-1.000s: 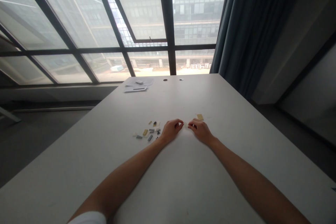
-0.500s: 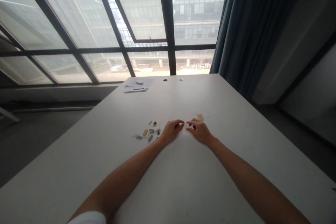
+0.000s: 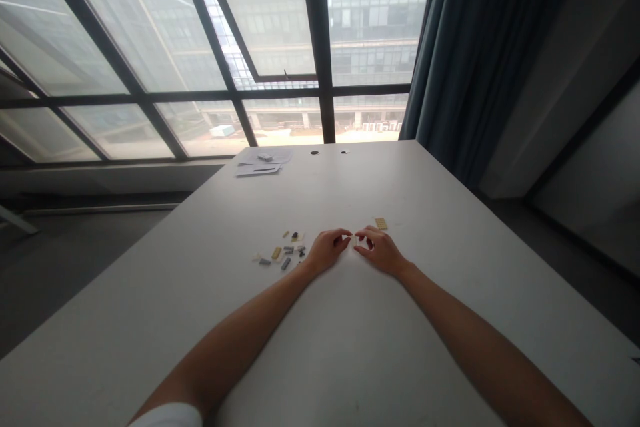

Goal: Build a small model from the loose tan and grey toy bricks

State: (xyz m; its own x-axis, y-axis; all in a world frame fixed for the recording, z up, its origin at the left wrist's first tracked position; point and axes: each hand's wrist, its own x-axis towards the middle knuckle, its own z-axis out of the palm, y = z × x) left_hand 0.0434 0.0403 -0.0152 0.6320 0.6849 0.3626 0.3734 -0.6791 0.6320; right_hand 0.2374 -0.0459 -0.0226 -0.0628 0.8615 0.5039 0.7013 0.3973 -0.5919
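Observation:
My left hand (image 3: 329, 247) and my right hand (image 3: 379, 248) face each other just above the table, fingers curled and fingertips almost meeting. Between them shows a small whitish piece (image 3: 355, 239), too small for its kind to be told; the fingertips of both hands pinch at it. Just beyond my right hand lies a flat tan toy-brick plate (image 3: 381, 223). To the left of my left hand several loose toy bricks are scattered: a tan brick (image 3: 277, 253), a grey brick (image 3: 286, 263), another grey piece (image 3: 265, 261) and small black pieces (image 3: 301, 252).
The white table (image 3: 330, 340) stretches away toward large windows (image 3: 280, 13). Papers (image 3: 257, 169) with a small object on top lie at its far left corner. A round black disc (image 3: 315, 153) is near the far edge. A dark blue curtain (image 3: 465, 67) hangs at right.
Both hands stay in almost the same place. The right fingers have shifted very slightly around the whitish piece; the loose bricks have not moved.

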